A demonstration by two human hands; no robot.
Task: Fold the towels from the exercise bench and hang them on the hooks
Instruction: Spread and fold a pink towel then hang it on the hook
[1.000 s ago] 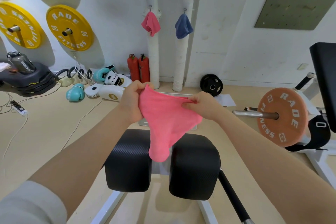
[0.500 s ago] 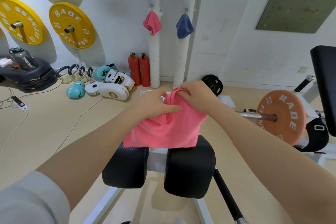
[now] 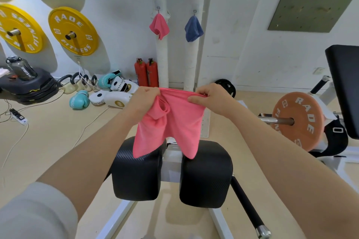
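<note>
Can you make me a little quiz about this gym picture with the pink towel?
1. True or false: both hands grip the pink towel by its top edge.
2. Which towels already hang on the wall hooks? A) two blue ones B) a hung pink towel and a blue towel C) none
3. Fill in: the towel's lower corners hang over the two black ______ of the bench.

Key:
1. True: the left hand and right hand each pinch the top edge.
2. B
3. pads
</note>
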